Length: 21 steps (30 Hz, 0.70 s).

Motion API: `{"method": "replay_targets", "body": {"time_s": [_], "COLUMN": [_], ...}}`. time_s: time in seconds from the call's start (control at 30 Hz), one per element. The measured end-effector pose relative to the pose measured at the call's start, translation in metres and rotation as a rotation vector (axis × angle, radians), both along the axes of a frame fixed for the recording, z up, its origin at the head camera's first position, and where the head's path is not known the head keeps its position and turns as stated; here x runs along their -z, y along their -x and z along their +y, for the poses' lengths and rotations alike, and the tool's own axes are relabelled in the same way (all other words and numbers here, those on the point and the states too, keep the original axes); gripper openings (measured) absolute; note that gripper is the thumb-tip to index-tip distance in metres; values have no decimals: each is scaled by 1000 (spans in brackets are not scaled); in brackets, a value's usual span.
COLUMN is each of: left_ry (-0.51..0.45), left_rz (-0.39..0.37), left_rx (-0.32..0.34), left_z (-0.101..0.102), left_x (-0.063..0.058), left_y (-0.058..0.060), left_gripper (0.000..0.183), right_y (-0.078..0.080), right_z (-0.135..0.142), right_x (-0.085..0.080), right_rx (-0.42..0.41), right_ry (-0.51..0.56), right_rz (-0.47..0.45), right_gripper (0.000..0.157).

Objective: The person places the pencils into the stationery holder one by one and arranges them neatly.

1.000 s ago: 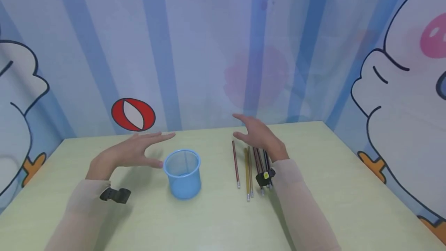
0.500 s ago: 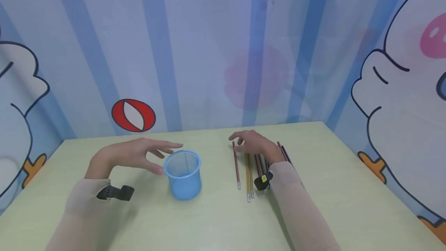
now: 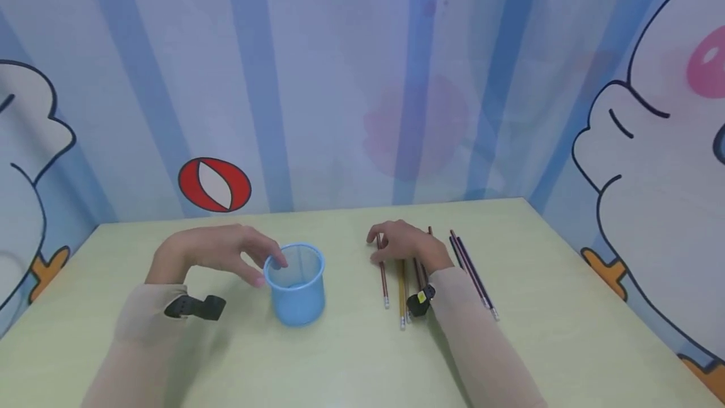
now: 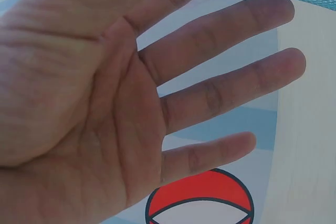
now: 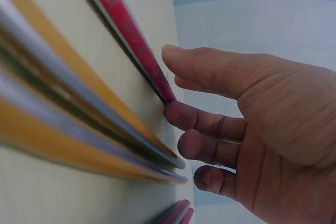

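Right of lower centre, the right hand point(image 3: 403, 242) is holding thumb and fingers apart at the red pencil point(image 3: 384, 285), which is probably needing a soft pinch near its far end, while leftward the left hand point(image 3: 218, 247) is holding fingers spread at the blue cup point(image 3: 300, 302).

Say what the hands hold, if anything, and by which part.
The right hand holds nothing, thumb and fingers apart near a red pencil. Whether the left hand grips the cup by its rim is unclear.
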State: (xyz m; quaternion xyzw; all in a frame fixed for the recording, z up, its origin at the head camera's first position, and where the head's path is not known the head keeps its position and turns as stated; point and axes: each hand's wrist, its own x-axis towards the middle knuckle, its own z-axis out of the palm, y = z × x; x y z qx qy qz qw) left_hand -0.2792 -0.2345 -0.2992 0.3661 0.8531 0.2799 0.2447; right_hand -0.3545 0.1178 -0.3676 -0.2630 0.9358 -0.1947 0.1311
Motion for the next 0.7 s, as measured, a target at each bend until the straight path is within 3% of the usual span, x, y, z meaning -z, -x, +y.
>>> {"method": "replay_targets", "body": {"time_s": [0.4,0.57,0.7], "left_ry": [29,22,16], "left_rz": [-13,-12,-14], "left_rx": [7,21,37], "left_z": [24,27,29], "left_x": [5,6,4], "left_y": [3,4,6], "left_gripper": [22,19,19], "right_y": [-8,-5,-2], "right_z": [-1,3,7], "right_x": [6,3,-9], "right_rx": [61,40,-4], "right_ry": [-30,52,191], "right_rz": [17,8,33], "right_gripper": [15,10,16]}}
